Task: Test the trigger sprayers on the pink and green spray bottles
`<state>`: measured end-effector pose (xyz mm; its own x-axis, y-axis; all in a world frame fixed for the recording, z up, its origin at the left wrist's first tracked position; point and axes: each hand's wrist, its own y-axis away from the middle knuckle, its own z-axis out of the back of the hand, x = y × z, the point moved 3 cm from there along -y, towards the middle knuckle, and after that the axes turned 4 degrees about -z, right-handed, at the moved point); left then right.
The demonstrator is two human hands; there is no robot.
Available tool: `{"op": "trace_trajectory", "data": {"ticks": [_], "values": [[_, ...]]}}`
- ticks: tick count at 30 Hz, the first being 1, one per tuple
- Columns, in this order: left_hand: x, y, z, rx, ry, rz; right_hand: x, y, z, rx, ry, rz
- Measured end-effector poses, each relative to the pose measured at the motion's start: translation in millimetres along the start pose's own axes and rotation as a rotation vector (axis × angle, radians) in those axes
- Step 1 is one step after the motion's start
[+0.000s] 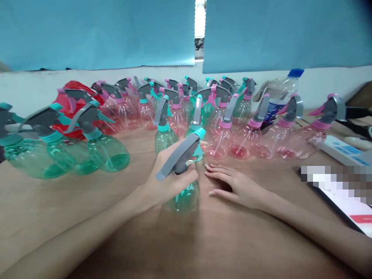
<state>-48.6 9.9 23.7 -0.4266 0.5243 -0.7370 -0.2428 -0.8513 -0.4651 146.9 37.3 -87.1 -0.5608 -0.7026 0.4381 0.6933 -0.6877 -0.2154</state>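
My left hand (171,178) is wrapped round the neck of a green spray bottle (186,197) with a grey and turquoise trigger head. The bottle is upright in the middle of the table (130,240), and the hand hides its collar. Beside it on the right, my right hand (232,182) rests on the tabletop, its fingers stretched toward the bottle but apart from it. Just behind the hands stand another green spray bottle (165,140) and a pink spray bottle (217,144).
Several green bottles (109,155) stand at the left. Pink bottles (269,145) line the right, with more rows behind. A red plastic bag (74,108), a blue-capped water bottle (287,87), a white box (340,149) and a partly blurred phone or tablet (345,201) lie around them.
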Motion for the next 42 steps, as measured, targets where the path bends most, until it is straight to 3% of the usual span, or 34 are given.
{"op": "trace_trajectory", "data": {"ticks": [8, 24, 42], "values": [[8.8, 3.6, -4.3, 0.036, 0.115, 0.067, 0.1, 0.2, 0.3, -0.018, -0.027, 0.006], [19.4, 3.5, -4.3, 0.080, -0.043, -0.007, -2.5, 0.5, -0.6, -0.007, -0.054, -0.006], [8.7, 4.3, -3.4, 0.025, -0.039, 0.031, -3.2, 0.3, -1.3, 0.014, -0.037, -0.008]]}}
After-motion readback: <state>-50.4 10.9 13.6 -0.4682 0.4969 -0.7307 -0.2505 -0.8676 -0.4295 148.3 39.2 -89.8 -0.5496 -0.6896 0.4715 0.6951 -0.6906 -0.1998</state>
